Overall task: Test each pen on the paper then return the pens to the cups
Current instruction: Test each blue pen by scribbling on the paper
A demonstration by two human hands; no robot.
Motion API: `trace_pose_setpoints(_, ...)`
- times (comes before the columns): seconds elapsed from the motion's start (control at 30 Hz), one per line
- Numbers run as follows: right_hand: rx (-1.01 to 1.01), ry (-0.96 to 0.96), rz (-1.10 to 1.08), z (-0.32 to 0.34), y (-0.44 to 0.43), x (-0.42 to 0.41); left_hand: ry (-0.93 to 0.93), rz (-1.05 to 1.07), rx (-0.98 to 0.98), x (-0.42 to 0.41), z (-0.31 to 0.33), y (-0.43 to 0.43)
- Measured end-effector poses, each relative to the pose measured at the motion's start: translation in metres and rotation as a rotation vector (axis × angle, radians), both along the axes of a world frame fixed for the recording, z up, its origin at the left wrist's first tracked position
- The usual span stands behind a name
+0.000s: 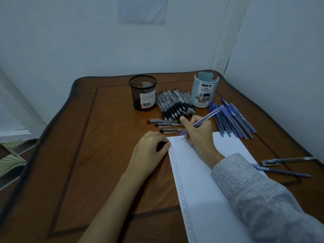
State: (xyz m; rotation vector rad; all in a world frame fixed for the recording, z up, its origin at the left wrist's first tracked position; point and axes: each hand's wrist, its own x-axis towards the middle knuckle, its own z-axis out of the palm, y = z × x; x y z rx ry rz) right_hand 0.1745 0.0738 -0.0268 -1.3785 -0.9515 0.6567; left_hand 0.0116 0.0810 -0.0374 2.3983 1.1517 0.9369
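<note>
Our right hand grips a blue pen in a writing hold, its tip down at the top left corner of the white paper, where a column of "test" words runs along the left edge. Our left hand rests with fingers curled, holding nothing, against that same edge. On the wooden table a black mesh cup and a light blue desk organizer cup stand behind, a heap of black pens between them. More blue pens lie right of the blue cup, and two dark blue pens lie right of the paper.
</note>
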Motion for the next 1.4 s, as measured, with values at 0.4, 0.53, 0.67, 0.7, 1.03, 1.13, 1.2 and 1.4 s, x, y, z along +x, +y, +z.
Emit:
trace_pose_setpoints(0.4, -0.127, 0.340, 0.169, 0.039, -0.029, 0.037, 0.032, -0.046, 0.094, -0.002, -0.003, 0.000)
trace_pose_setpoints(0.53, -0.180, 0.268, 0.152, 0.043, -0.054, 0.061, 0.076, -0.047, 0.120, 0.000, -0.001, -0.001)
trace_pose_setpoints(0.67, -0.181, 0.032, 0.084, 0.037, -0.084, 0.079, 0.123, -0.024, 0.131, 0.001, 0.001, -0.004)
trace_pose_setpoints(0.7, -0.188, -0.001, 0.050, 0.035, -0.088, 0.084, 0.144, -0.014, 0.122, 0.002, 0.003, -0.005)
trace_pose_setpoints(1.03, -0.095, 0.312, -0.116, 0.025, -0.097, 0.098, 0.328, -0.202, 0.177, 0.067, 0.023, -0.013)
trace_pose_setpoints(1.13, -0.105, 0.229, -0.138, 0.022, -0.101, 0.099, 0.399, -0.280, 0.160, 0.083, 0.020, -0.006)
trace_pose_setpoints(1.2, -0.111, 0.197, -0.131, 0.022, -0.101, 0.099, 0.419, -0.312, 0.134, 0.088, 0.017, 0.001)
trace_pose_setpoints(1.4, -0.087, 0.204, -0.119, 0.022, -0.100, 0.101, 0.277, -0.337, 0.061, 0.095, 0.016, 0.002)
